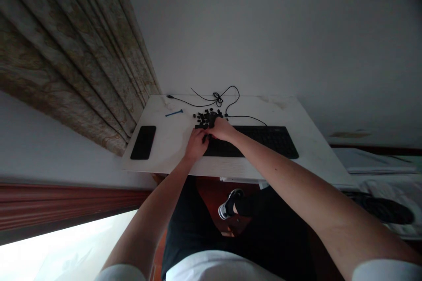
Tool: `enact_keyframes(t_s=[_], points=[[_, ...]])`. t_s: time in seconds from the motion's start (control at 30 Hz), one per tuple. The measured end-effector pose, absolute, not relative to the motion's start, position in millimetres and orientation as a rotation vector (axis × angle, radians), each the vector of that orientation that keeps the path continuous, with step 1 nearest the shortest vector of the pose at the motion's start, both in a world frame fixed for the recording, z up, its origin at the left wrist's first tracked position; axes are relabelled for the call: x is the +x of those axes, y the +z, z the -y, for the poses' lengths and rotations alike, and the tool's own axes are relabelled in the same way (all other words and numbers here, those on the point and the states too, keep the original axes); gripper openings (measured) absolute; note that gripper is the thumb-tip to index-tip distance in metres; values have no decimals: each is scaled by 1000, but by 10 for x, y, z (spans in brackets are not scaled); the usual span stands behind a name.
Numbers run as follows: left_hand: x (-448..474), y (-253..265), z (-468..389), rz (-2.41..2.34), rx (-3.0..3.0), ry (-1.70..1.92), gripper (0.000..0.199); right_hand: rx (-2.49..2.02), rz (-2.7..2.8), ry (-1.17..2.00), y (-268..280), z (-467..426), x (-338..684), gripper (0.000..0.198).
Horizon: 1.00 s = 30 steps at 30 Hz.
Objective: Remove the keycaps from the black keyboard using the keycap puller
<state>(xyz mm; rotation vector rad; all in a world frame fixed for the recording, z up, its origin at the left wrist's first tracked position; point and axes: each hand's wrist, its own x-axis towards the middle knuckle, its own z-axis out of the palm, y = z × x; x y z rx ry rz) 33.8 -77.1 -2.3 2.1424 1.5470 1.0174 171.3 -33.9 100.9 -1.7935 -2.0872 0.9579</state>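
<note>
A black keyboard (270,138) lies along the front of the white table. At its left end, my left hand (197,144) has its fingers bent over the keyboard's edge, steadying against it. My right hand (221,130) reaches across to the same end, its fingers closed and pointing down. A dark thing shows at the right hand's fingers, too dim to name. Just behind both hands is a loose heap of small black keycaps (203,117). The hands cover the keyboard's left part, and their fingertips nearly meet.
A black phone (143,142) lies at the table's left. Behind it is a thin blue tool (174,113). The keyboard's black cable (247,117) runs to a tied bundle near the wall. A patterned curtain (108,52) hangs beside the white table (174,158).
</note>
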Motion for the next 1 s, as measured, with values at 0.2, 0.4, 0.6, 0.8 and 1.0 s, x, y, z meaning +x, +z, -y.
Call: enact_keyframes(t_s=[0.2,0.4,0.6,0.8,1.0], points=[[342,-12,775,-1541,2126,1036,22,-1728,2025,984,965,345,1696,12],[342,-49,750,-1536,2148,1050,17,-1569,1942,1059,868,394,1794,11],[335,-42,752,-1522,2205,1023,21,-1536,2044,930,854,422,1778,21],[360,-25,759,-1545,2288,978,29,-1589,2083,803,858,437,1743,19],[395,-31,772,-1637,2416,877,32,-1575,2165,651,819,418,1744,24]])
